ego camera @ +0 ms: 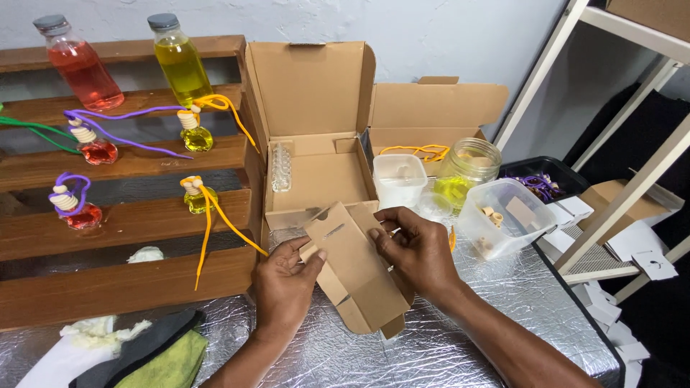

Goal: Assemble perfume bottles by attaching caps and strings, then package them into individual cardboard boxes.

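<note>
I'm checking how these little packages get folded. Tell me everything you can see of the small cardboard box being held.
The small cardboard box is plain brown card, a narrow carton not yet closed, with flaps loose at its upper and lower ends and a thin slot cut near the top. It is held tilted above the silver-covered table. The left hand grips its left edge, thumb on the face; the right hand pinches its upper right side.

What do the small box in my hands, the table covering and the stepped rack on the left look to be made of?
Small box: plain brown cardboard, matte, with creased fold lines and a cut slot. Table covering: seemingly metallic foil, silver and shiny, crinkled all over. Stepped rack: wood, dark brown stain, grain lines visible; whether it is varnished is unclear.
</note>
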